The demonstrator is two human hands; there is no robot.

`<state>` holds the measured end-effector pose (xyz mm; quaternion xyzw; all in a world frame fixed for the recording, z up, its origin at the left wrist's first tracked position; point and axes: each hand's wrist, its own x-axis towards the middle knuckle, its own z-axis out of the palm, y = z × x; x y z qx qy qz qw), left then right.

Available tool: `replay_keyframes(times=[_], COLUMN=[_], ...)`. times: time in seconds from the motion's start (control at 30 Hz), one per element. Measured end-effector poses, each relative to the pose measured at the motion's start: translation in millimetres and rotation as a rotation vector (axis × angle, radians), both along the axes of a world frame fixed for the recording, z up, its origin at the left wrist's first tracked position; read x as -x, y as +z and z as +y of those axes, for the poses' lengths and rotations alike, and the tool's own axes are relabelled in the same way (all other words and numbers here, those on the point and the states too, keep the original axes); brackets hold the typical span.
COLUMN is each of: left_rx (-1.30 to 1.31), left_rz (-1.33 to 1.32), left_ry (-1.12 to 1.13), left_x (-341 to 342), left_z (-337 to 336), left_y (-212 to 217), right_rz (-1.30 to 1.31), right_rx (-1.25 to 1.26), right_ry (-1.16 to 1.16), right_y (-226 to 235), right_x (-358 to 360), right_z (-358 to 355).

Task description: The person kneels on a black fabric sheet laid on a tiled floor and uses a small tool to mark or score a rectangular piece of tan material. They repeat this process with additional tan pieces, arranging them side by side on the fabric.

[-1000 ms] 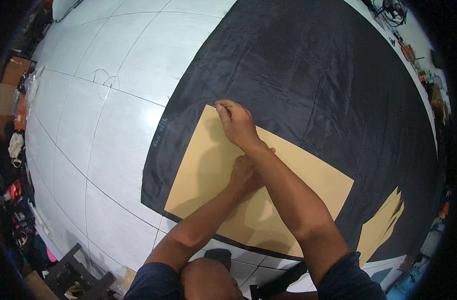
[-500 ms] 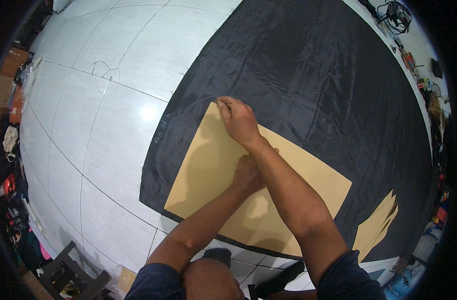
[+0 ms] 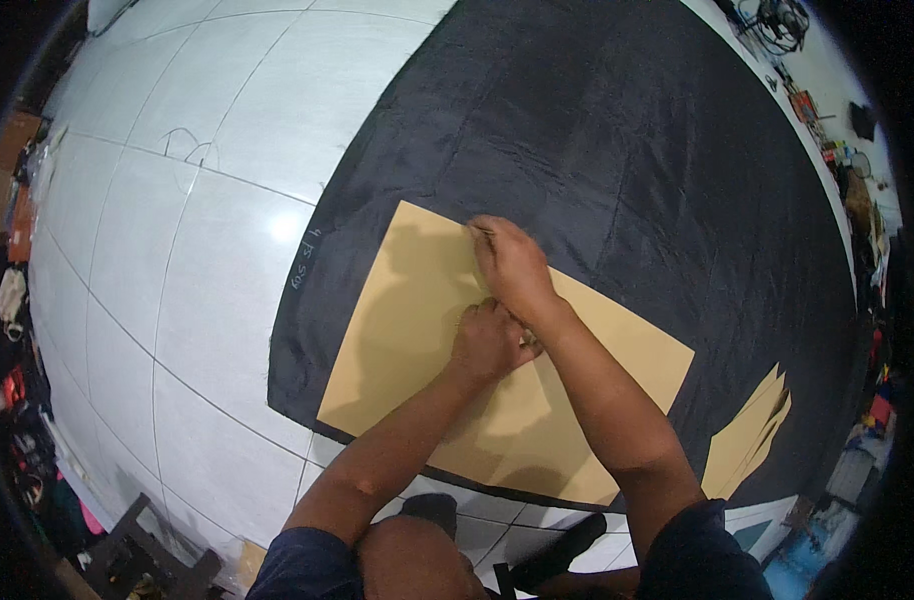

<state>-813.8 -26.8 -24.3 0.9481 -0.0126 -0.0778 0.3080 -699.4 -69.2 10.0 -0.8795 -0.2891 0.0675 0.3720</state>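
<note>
A large tan paper sheet lies flat on black cloth. At the sheet's far edge, a short way right of its far-left corner, my right hand is closed with fingertips pinched together. Whatever it holds, if anything, is too small to make out. My left hand presses down on the middle of the sheet, thumb spread away from the fingers. My right forearm passes close beside it and my wrist partly hides the far edge.
Several narrow tan paper pieces lie on the cloth to the right. White floor tiles stretch along the left. A dark stool stands at lower left, and a fan at far right. Assorted items line both sides.
My right hand has slid rightward along the sheet's far edge, away from the corner. My left hand stays on the sheet, its thumb now showing. The whole view has shifted slightly.
</note>
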Motion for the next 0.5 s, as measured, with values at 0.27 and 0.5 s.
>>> replay_keyframes(times=[0.27,0.5], left_rx=[-0.1,-0.11], left_rz=[-0.055,-0.165], left_ry=[0.032,0.046], left_x=[1.0,0.3], left_z=[-1.1,-5.7], left_y=[4.3,1.6], right_rz=[0.035,0.015], right_rx=[0.015,0.08], right_ry=[-0.029,-0.161], right_y=[7.7,8.2], right_x=[6.2,19.6], right_z=[-29.3,-113.6])
